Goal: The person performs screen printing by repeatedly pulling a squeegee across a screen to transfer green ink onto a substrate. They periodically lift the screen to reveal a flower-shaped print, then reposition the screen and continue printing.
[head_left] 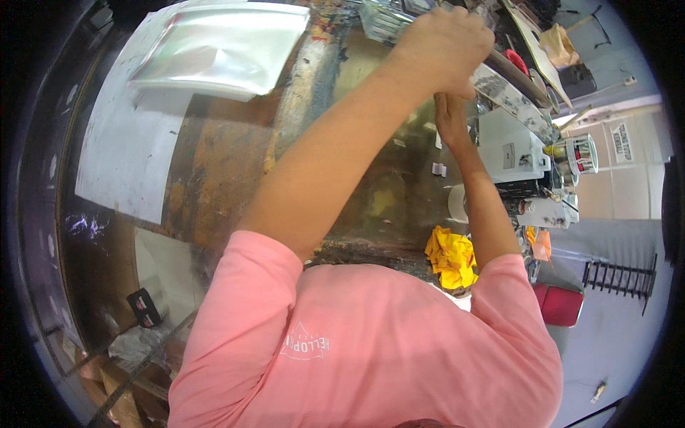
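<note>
two bare hands out at the far end of the long stained table [221, 157], arms stretched well away from the body, apparently because of work lying that far off. left hand [449, 46] curled, knuckles uppermost, reaching across toward the right; palm hidden, so impossible to make out any object inside. right hand [451, 118] just below in view, narrow, fingers partly covered by the left; again no way to say whether holding anything. beside the left hand, at the far edge, a clear plastic item [382, 21], contact uncertain, perhaps put there for easy reach. farther left, a stack of glossy clear sheets [221, 53], flat, partly over white paper [135, 143], probably as a cleaner rest than the paint-marked wood. near the right forearm, a crumpled yellow cloth [451, 257] at the near edge, likely close to the body for quick wiping. along the right side, a white box-shaped container [510, 150] and a striped can [585, 153], seemingly out there to spare the arms any bumping.
</note>
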`<action>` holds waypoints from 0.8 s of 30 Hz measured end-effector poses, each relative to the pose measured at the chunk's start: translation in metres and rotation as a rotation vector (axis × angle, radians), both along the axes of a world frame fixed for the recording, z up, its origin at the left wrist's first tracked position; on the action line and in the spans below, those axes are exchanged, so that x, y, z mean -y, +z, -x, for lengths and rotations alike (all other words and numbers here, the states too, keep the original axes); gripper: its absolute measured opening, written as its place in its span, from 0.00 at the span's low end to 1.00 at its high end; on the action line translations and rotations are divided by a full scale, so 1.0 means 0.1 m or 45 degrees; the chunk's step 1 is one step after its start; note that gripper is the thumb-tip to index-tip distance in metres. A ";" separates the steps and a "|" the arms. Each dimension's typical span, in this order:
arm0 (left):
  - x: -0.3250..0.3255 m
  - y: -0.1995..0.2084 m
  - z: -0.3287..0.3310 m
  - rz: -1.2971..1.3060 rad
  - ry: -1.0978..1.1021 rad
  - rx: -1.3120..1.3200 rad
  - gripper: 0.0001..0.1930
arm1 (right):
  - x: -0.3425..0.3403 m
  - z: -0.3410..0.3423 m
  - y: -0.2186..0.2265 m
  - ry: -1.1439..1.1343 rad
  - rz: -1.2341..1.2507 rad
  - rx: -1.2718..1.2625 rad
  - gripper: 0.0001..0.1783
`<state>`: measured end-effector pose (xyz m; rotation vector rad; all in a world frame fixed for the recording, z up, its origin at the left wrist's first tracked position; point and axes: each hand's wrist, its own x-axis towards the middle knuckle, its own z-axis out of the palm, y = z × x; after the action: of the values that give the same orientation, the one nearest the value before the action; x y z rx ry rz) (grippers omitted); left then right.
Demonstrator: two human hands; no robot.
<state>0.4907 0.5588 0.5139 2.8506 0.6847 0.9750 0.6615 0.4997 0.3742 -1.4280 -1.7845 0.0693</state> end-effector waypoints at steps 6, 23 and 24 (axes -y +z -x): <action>-0.03 -0.04 -0.03 -0.070 -0.020 0.057 0.28 | -0.09 -0.36 -0.83 -0.407 -0.037 0.714 0.28; 0.00 -0.04 0.00 -0.205 0.035 -0.001 0.31 | -0.30 -0.79 -0.86 -0.212 0.620 0.472 0.40; -0.02 -0.09 0.00 -0.233 0.052 0.020 0.32 | -0.28 -0.71 -0.80 -0.171 0.556 0.482 0.40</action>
<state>0.4909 0.5604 0.5052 2.9915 0.6892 1.1206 0.7330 0.5275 0.2946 -1.9750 -2.0558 0.1316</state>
